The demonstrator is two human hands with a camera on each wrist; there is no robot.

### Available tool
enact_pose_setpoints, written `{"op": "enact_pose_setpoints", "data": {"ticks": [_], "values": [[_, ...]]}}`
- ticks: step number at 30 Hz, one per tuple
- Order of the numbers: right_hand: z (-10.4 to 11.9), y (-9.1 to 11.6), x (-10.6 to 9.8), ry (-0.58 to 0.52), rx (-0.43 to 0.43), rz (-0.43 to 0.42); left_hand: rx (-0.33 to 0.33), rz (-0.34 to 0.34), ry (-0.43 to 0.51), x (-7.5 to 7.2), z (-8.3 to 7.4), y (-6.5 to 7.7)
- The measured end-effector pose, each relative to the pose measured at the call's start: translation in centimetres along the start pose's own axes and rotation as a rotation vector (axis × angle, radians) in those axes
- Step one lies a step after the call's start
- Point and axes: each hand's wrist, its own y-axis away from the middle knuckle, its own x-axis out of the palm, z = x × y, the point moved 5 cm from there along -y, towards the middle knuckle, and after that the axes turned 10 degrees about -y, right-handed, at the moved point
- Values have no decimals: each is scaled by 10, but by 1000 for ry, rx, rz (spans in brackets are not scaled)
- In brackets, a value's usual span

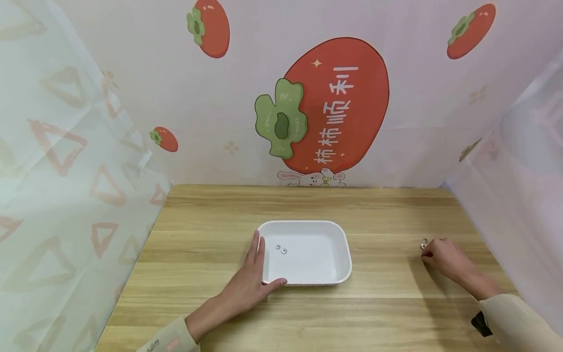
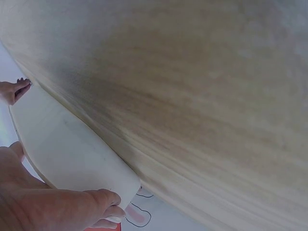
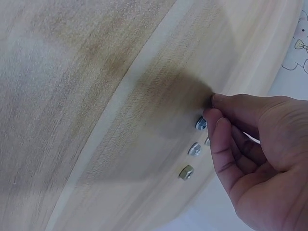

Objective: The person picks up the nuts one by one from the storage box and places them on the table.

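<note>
A white rectangular tray [image 1: 312, 254] sits on the wooden table, with two small metal nuts [image 1: 281, 249] inside toward its left end. My left hand [image 1: 246, 283] rests against the tray's left front corner. Its fingers lie along the left side and its thumb [image 2: 103, 197] touches the front rim. Out to the right, my right hand [image 1: 448, 259] is low at the tabletop, thumb and index fingertips together. Several loose metal nuts [image 3: 195, 149] lie right beside those fingers. Whether something sits between the fingertips is hidden.
The wooden table [image 1: 387, 210] meets a persimmon-printed back wall [image 1: 228, 107]. Patterned sheets hang along the left [image 1: 75, 146] and right [image 1: 519, 171] sides, the right one close to my right arm. A black object [image 1: 481, 323] shows at the right sleeve.
</note>
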Motion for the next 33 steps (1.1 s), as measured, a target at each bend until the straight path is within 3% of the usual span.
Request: {"op": "enact_pose_setpoints", "data": {"ticks": [12, 19, 33], "values": [[2, 3, 0, 29, -16, -32, 9, 9, 1, 0, -2, -1], [17, 2, -3, -7, -21, -35, 3, 21, 5, 1, -1, 0], [61, -21, -20, -63, -65, -28, 4, 16, 4, -1, 0, -1]]}}
